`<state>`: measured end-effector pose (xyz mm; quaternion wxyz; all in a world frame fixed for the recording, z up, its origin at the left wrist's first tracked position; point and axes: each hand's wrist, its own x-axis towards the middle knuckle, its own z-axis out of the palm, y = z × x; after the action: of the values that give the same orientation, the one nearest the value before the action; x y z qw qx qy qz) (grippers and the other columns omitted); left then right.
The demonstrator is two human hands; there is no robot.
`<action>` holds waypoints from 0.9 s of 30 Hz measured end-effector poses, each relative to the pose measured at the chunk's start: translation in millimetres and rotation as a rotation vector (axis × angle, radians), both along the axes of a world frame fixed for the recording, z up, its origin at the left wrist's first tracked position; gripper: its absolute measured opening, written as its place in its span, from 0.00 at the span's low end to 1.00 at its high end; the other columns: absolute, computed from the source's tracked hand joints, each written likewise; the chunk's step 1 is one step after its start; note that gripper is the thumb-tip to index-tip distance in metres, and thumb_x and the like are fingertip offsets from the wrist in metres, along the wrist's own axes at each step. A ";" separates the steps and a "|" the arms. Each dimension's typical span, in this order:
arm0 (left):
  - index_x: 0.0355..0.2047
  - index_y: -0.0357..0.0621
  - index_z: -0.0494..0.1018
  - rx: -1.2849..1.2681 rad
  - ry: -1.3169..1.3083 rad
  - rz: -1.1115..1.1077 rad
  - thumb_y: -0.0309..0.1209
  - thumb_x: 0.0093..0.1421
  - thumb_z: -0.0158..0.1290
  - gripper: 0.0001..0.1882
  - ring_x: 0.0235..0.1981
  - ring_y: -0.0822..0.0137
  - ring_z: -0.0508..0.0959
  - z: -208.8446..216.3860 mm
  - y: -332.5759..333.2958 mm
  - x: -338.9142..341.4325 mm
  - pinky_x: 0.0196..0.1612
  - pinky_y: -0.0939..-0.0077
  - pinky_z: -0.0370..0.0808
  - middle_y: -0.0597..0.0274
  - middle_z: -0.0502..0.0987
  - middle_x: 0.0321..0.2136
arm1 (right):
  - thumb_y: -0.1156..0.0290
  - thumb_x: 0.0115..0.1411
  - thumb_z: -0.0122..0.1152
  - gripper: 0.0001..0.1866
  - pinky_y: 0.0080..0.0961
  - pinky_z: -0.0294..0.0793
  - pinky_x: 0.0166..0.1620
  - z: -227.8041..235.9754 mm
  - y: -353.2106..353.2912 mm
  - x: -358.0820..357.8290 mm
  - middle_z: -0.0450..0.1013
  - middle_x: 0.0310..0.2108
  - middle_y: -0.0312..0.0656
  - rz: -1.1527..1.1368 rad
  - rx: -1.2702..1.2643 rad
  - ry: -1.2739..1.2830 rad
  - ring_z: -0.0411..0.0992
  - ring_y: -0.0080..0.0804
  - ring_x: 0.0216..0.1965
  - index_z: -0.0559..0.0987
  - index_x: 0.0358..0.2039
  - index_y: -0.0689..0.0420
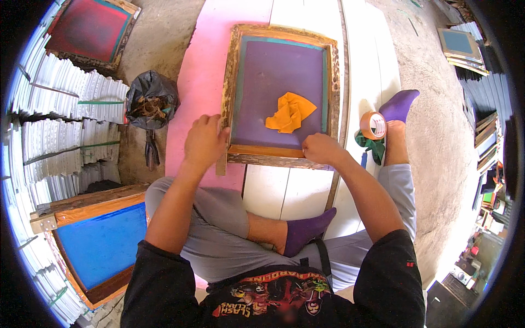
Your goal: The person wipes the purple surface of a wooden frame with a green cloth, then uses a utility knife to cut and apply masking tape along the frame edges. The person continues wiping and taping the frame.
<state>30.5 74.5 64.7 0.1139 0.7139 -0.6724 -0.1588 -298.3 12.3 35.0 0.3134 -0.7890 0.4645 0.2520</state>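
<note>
A wooden screen-printing frame (335,71) with purple mesh lies in front of me, and a crumpled orange cloth (291,112) rests on its mesh. Brown tape (265,151) lines the near inner edge of the frame. At the frame's left rail is my left hand (205,141), its fingers extended and slightly apart beside the wood. My right hand (321,148) is closed at the near right corner, its curled fingertips against the taped edge. Whatever those fingers pinch, if anything, is hidden.
Right of the frame, a brown tape roll (373,126) stands by a dark green cloth (374,146) and my socked foot. A black bag of scraps (153,101) sits left. A blue-mesh screen (101,246) leans near stacked white sheets (71,101); a red-mesh screen (87,30) lies far left.
</note>
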 end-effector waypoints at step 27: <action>0.33 0.33 0.83 0.493 0.318 -0.005 0.35 0.61 0.59 0.14 0.35 0.37 0.82 -42.0 -17.9 38.2 0.42 0.47 0.77 0.34 0.80 0.29 | 0.70 0.56 0.52 0.15 0.51 0.75 0.50 -22.9 27.6 158.0 0.79 0.38 0.56 -0.003 0.012 -0.194 0.77 0.58 0.45 0.83 0.35 0.63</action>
<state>68.7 56.6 22.7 0.0405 0.6846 -0.5891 -0.4274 -140.2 40.0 12.0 0.3621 -0.8070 0.4318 0.1766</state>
